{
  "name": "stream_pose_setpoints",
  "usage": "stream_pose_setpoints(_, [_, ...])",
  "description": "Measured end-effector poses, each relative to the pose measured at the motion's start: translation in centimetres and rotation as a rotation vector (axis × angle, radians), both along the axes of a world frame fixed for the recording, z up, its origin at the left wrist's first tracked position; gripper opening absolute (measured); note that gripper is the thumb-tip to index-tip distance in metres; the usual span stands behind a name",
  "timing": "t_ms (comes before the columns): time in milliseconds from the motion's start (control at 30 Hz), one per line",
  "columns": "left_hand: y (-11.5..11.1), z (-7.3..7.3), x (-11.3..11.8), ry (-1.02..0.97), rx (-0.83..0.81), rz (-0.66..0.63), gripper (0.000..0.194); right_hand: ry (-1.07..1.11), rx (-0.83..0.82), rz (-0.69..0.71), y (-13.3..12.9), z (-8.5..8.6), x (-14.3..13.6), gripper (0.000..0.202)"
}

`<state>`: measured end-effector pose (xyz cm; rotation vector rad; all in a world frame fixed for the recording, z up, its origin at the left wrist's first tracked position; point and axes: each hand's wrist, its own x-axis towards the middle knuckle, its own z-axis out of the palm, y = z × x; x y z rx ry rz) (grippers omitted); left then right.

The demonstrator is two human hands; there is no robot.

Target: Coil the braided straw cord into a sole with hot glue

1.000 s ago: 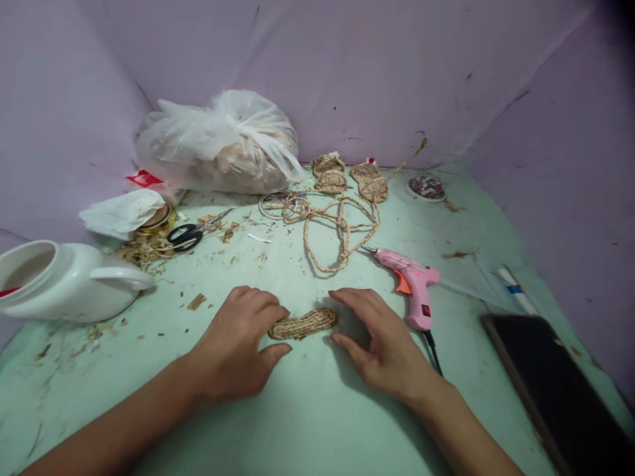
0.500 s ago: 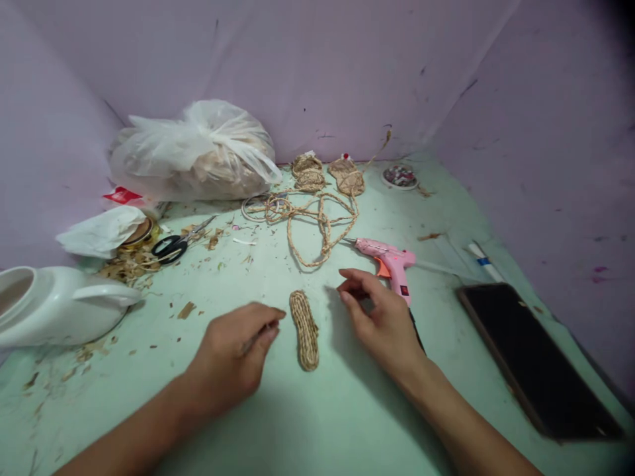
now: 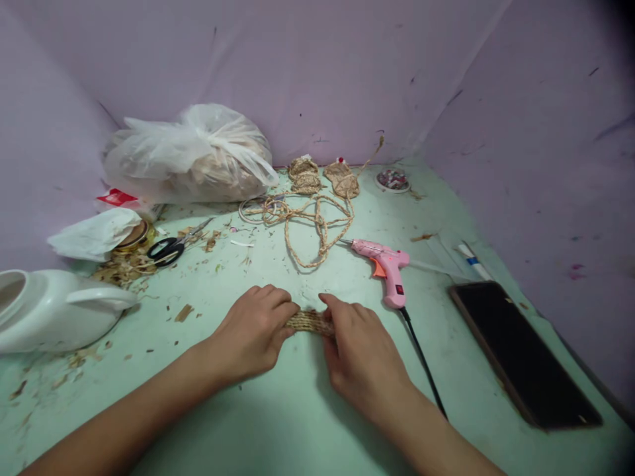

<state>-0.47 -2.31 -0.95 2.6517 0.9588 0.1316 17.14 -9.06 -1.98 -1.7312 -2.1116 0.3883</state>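
A small braided straw piece [image 3: 310, 322] lies crosswise between my hands, low over the green table. Its left end is gripped by my left hand [image 3: 260, 327], whose fingers are bent around it. The right end is in my right hand [image 3: 360, 347], between thumb and fingers. Beyond them a long braided cord [image 3: 321, 231] is looped on the table. A pink glue gun [image 3: 389, 264] lies to the right of the cord, its black cable running toward me.
At the left are a white pitcher [image 3: 64, 311], scissors [image 3: 171, 250] and straw scraps. A plastic bag [image 3: 193, 155] sits at the back, near two woven pieces [image 3: 305, 175] and a small dish [image 3: 393, 179]. A dark phone [image 3: 526, 354] lies at the right.
Both hands have come together on the braided piece, which lay lengthwise on the table between them. It is now turned crosswise and held at both ends.
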Motion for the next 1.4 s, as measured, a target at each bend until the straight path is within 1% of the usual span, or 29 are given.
stream_pose_setpoints(67, [-0.5, -0.2, 0.0, -0.021, 0.012, 0.06, 0.019, 0.097, -0.013, 0.053, 0.6, 0.0, 1.0, 0.054])
stream_pose_setpoints(133, [-0.8, -0.5, 0.2, -0.051, 0.029, 0.096, 0.02, 0.2, -0.019, 0.077, 1.0, -0.3, 1.5, 0.051])
stream_pose_setpoints(267, [-0.8, -0.7, 1.1, -0.089, 0.013, 0.113, 0.022, 0.258, 0.022, 0.07, 1.2, -1.1, 0.9, 0.046])
stream_pose_setpoints(400, [-0.5, -0.6, 1.6, -0.121, -0.028, 0.111, 0.02, 0.314, 0.037, 0.02, 1.0, -1.8, 0.5, 0.05])
stream_pose_setpoints(467, [-0.3, -0.6, 1.6, -0.127, -0.044, 0.091, 0.016, 0.327, 0.017, 0.006, 1.1, -1.9, 0.6, 0.053])
stream_pose_setpoints(600, [0.2, -0.7, 1.9, -0.142, -0.054, 0.016, 0.015, 0.363, -0.005, 0.025, 1.2, -2.1, 1.0, 0.052])
stream_pose_setpoints(700, [0.4, -1.1, 2.1, -0.209, -0.024, -0.031, 0.012, 0.374, -0.002, 0.06, 1.4, -2.2, 1.1, 0.049])
stream_pose_setpoints(867, [0.2, -1.7, 2.2, -0.298, 0.019, -0.089, 0.013, 0.368, -0.008, 0.065, 1.6, -2.2, 0.9, 0.042])
stream_pose_setpoints(967, [-0.2, -2.0, 1.9, -0.339, 0.009, -0.035, 0.013, 0.362, -0.002, 0.095, 1.5, -2.1, 1.0, 0.043])
stream_pose_setpoints(1067, [-0.7, -2.1, 1.5, -0.363, 0.021, 0.044, 0.016, 0.394, -0.006, 0.103, 1.3, -1.9, 1.3, 0.055])
stream_pose_setpoints(1133, [-1.0, -2.2, 1.3, -0.361, 0.033, 0.067, 0.017, 0.398, -0.019, 0.086, 1.1, -1.9, 1.6, 0.058])
stream_pose_setpoints(1300, [-1.1, -2.5, 1.2, -0.317, 0.028, 0.099, 0.011, 0.39, 0.008, 0.067, 1.0, -2.1, 1.6, 0.051])
stream_pose_setpoints(1400, [-1.1, -2.5, 1.3, -0.328, 0.021, 0.106, 0.012, 0.409, 0.02, 0.073, 0.9, -2.2, 1.4, 0.05])
